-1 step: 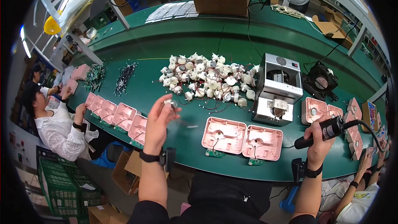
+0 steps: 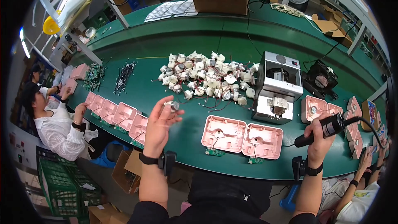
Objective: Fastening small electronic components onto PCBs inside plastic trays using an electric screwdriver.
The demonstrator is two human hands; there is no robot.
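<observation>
My left hand (image 2: 159, 120) is raised over the bench. It pinches a small silver motor (image 2: 174, 105) between thumb and fingers; whatever else of the part lies inside the hand is hidden. Wrapped in my right hand (image 2: 318, 137) is a black corded electric screwdriver (image 2: 329, 127), its thin bit pointing left toward the pink trays. Two open pink plastic housings (image 2: 222, 134) lie side by side between my hands. Each has a green circuit board (image 2: 214, 152) hanging at its near edge on a dark wire.
A heap of white motor units (image 2: 207, 74) with wires lies beyond my hands. A silver-grey machine (image 2: 277, 89) stands right of it, beside a black fan (image 2: 321, 79). More pink housings (image 2: 108, 111) line the left; co-workers sit at both ends.
In my left hand the motor has turned slightly and shows more clearly. A pale blur beside that hand is gone. The right hand and screwdriver have hardly moved.
</observation>
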